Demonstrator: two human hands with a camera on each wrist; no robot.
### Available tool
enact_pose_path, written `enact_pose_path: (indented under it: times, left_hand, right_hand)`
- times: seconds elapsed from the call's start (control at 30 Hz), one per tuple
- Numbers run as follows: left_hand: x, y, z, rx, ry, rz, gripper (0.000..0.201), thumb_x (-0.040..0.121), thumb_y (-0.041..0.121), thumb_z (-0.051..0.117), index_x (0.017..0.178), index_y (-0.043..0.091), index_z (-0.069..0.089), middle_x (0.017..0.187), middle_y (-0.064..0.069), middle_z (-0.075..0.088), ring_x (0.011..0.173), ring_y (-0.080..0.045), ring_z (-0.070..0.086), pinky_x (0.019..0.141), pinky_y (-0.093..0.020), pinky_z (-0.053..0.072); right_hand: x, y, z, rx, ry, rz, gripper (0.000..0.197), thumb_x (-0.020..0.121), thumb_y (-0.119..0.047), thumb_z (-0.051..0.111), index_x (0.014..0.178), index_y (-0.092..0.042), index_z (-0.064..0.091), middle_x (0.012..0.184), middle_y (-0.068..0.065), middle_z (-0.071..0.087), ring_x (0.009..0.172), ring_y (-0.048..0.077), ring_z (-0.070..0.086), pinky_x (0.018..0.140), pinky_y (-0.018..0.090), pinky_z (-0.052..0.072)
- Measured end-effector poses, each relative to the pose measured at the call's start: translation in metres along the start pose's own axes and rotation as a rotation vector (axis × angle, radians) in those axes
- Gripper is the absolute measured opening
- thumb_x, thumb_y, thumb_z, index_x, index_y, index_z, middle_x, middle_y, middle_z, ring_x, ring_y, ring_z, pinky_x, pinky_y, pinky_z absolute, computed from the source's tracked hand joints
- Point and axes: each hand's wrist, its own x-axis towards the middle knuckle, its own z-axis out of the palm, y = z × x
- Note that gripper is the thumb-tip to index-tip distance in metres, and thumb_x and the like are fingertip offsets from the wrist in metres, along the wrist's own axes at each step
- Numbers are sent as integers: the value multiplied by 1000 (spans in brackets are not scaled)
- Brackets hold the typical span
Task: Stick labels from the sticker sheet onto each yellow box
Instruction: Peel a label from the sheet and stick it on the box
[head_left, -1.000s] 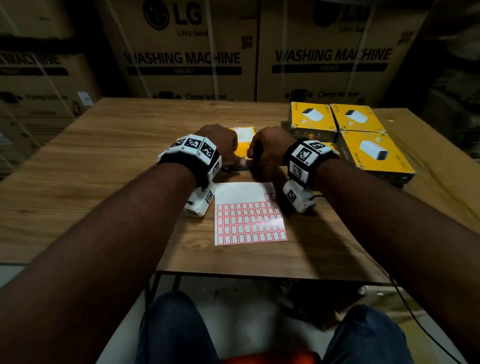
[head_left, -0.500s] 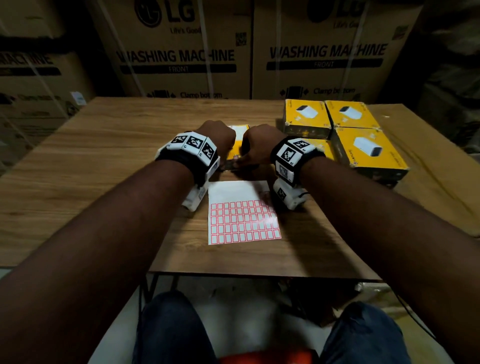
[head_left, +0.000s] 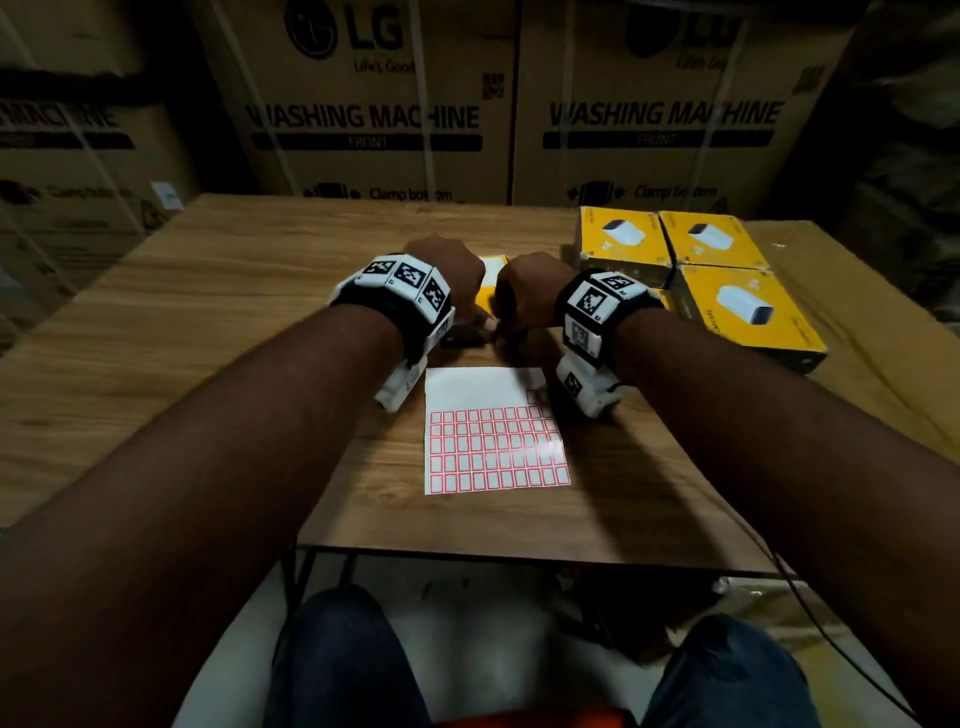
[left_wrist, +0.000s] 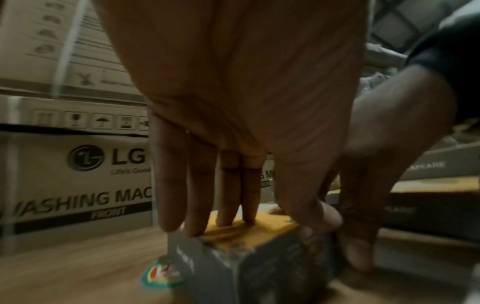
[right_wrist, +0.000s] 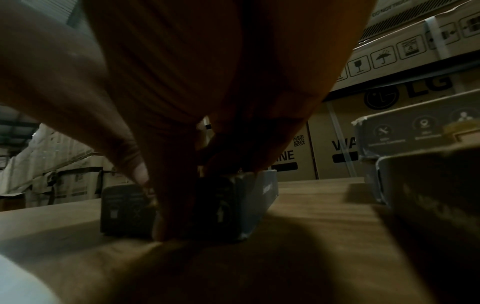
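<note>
A small yellow box (head_left: 491, 280) with grey sides (left_wrist: 259, 267) stands on the wooden table (head_left: 208, 322), just beyond the sticker sheet (head_left: 493, 436) of red-framed labels. My left hand (head_left: 462, 296) holds it, with fingers (left_wrist: 226, 197) lying on the yellow top and the thumb down its near side. Next to it, my right hand (head_left: 524, 296) grips the same box (right_wrist: 124, 207), one finger (right_wrist: 171, 195) running down its near face and the rest curled over the top. The hands hide most of the box and any label on it.
Three larger yellow boxes (head_left: 623, 239) (head_left: 711, 239) (head_left: 748, 312) sit together at the table's far right. Big LG washing machine cartons (head_left: 363, 119) wall off the far edge. A round coloured sticker (left_wrist: 162, 275) lies on the table beside the small box.
Both hands stay on the small box and have drawn a little closer together, covering more of its top. The sheet has not moved.
</note>
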Motion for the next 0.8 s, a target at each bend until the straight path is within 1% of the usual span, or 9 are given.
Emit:
enact_pose_path:
  times: [0.1,0.2,0.27,0.33,0.43,0.5,0.6,0.7,0.8]
  left_hand:
    - [6,-5,-8,-8,-61,21,66,69,77,63,98,17,70,91,-4,69,84,-24,65,64,-28,44]
    - [13,-6,-13,-57,-104,5,59,67,74,68,70,16,65,66,-1,61,69,-22,60,59,-26,40]
    - [18,-6,-16,-110,-128,-11,51,65,67,76,61,18,60,62,0,59,68,-23,61,62,-27,44]
    - [23,-9,-15,-147,-144,-36,43,62,58,83,69,18,68,71,0,67,75,-21,65,67,-27,48]
    - [26,-17,-9,-184,-90,-47,22,65,33,88,69,18,72,69,4,68,75,-18,68,63,-24,45]
    - [24,-19,-5,-193,-17,-40,11,69,20,84,70,18,73,69,3,70,74,-16,68,62,-23,43]
    - [21,-19,-4,-207,6,-34,8,74,15,80,74,19,74,74,4,72,74,-13,68,68,-23,47]
    - [21,-23,-2,-264,-12,-41,10,76,11,76,75,21,74,74,4,74,72,-9,71,78,-29,56]
    - [20,-28,0,-331,-47,-31,12,80,8,69,78,20,73,74,3,75,69,-7,71,78,-27,56]
  right_hand:
    - [1,-1,-2,-9,-8,-25,26,74,-34,80,89,-14,74,82,7,64,71,20,52,54,25,34]
    - [3,2,-2,-8,-27,-42,22,78,-36,76,84,-15,74,85,7,67,73,23,56,61,26,35]
    - [5,4,-3,3,-51,-48,29,76,-46,76,69,-20,67,77,3,66,70,22,56,59,27,34]
    - [8,5,-3,33,-69,-41,45,72,-61,73,62,-18,64,67,0,61,65,20,52,53,28,34]
    - [11,4,-3,99,-47,-22,52,77,-68,63,56,-21,57,60,-2,53,65,22,50,52,27,33]
    - [12,2,-2,111,-47,-12,51,78,-68,63,57,-22,53,61,-3,51,68,21,51,53,28,33]
    - [17,-2,0,96,-76,3,53,75,-67,65,69,-15,60,72,3,58,75,22,54,62,28,36]
    - [20,1,1,153,-90,5,45,78,-60,68,67,-18,54,78,5,57,76,22,51,64,29,36]
    - [20,8,4,294,-75,14,39,84,-42,71,65,-18,47,69,1,50,74,21,47,56,27,33]
